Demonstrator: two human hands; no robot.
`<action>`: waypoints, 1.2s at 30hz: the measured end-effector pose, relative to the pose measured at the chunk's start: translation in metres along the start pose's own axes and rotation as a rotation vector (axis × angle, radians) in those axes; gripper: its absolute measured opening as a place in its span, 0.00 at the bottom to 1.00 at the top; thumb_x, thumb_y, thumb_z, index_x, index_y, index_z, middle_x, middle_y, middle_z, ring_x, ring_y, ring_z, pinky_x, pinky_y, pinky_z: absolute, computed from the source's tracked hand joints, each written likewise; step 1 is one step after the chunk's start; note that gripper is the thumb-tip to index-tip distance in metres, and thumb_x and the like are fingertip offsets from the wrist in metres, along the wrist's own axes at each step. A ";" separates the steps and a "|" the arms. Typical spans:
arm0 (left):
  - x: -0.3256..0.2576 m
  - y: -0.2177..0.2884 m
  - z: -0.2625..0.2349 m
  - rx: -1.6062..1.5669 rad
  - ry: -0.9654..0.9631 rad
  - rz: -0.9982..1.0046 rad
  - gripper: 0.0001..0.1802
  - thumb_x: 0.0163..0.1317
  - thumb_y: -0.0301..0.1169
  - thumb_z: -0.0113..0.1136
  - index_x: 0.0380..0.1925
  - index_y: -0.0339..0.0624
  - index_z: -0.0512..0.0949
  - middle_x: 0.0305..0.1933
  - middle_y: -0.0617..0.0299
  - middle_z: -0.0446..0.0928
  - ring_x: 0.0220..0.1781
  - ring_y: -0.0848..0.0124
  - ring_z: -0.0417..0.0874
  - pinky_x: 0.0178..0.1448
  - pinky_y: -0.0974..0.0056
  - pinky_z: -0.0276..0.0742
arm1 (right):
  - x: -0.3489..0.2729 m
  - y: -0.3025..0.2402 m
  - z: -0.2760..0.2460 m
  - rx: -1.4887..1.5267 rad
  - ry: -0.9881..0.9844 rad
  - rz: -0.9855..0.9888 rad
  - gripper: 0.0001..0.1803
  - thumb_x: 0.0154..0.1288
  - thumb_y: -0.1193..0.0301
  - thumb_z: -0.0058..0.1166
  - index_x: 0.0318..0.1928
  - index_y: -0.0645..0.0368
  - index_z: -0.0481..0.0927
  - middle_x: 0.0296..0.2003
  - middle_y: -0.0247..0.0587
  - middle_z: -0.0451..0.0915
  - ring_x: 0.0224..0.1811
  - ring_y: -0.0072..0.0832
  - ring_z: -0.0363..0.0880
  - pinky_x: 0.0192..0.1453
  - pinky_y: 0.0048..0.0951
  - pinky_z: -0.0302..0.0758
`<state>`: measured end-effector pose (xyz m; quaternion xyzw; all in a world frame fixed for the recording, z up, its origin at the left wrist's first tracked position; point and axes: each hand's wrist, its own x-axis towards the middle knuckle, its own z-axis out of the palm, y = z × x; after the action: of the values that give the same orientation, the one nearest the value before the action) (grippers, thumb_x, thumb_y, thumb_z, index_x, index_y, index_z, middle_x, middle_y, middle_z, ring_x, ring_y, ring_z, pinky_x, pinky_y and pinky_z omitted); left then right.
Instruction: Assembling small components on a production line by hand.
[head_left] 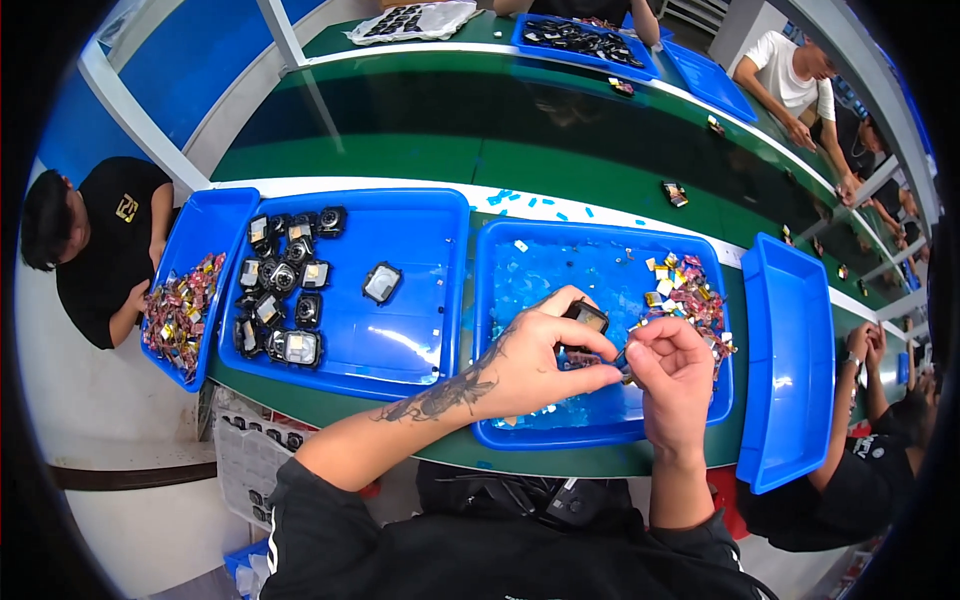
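We see the left hand (530, 360) pinched shut on a small black square module (585, 318), hard glossy plastic, at frame centre above the middle blue tray (600, 430). Right hand (675, 375) pinches a tiny part against it; too small to identify. Crinkly foil-wrapped pieces (690, 290) sit upper right in that smooth plastic tray. More black modules (285, 290) fill the left tray (420, 290) on the green surface (400, 150).

I take the middle tray (600, 250) as landmark: both hands over its near half, small-parts pile (685, 290) in its right end, housing tray (400, 215) left, conveyor belt (450, 120) behind.
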<state>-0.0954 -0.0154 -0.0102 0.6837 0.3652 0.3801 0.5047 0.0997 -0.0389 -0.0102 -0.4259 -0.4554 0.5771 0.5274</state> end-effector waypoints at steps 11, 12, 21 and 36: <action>-0.002 -0.003 0.005 0.041 0.085 -0.015 0.08 0.52 0.28 0.72 0.33 0.38 0.85 0.44 0.58 0.74 0.44 0.71 0.79 0.46 0.67 0.77 | -0.002 -0.012 0.006 -0.462 0.043 -0.267 0.11 0.58 0.86 0.59 0.42 0.67 0.77 0.37 0.35 0.75 0.28 0.10 0.68 0.29 0.11 0.66; -0.002 -0.004 0.004 0.048 0.089 0.005 0.08 0.52 0.28 0.72 0.33 0.38 0.85 0.44 0.58 0.74 0.43 0.71 0.79 0.46 0.67 0.77 | -0.001 -0.012 0.005 -0.468 0.023 -0.296 0.10 0.58 0.86 0.60 0.40 0.66 0.78 0.37 0.36 0.75 0.27 0.11 0.68 0.27 0.13 0.65; -0.001 -0.016 0.007 0.079 0.099 0.074 0.09 0.54 0.31 0.70 0.32 0.38 0.84 0.43 0.53 0.74 0.40 0.61 0.80 0.37 0.62 0.77 | 0.007 -0.011 0.011 -0.986 -0.096 -0.575 0.07 0.58 0.84 0.58 0.35 0.62 0.74 0.33 0.42 0.74 0.26 0.31 0.75 0.27 0.26 0.70; 0.006 -0.012 -0.006 -0.358 -0.159 -0.273 0.09 0.54 0.27 0.71 0.34 0.34 0.84 0.41 0.60 0.77 0.42 0.75 0.78 0.48 0.71 0.75 | 0.010 0.002 -0.009 -0.332 -0.281 -0.196 0.11 0.62 0.85 0.55 0.46 0.66 0.82 0.41 0.39 0.76 0.42 0.20 0.76 0.47 0.19 0.75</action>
<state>-0.0992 -0.0046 -0.0198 0.5553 0.3400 0.3123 0.6917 0.1068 -0.0285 -0.0143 -0.3761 -0.6519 0.4940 0.4353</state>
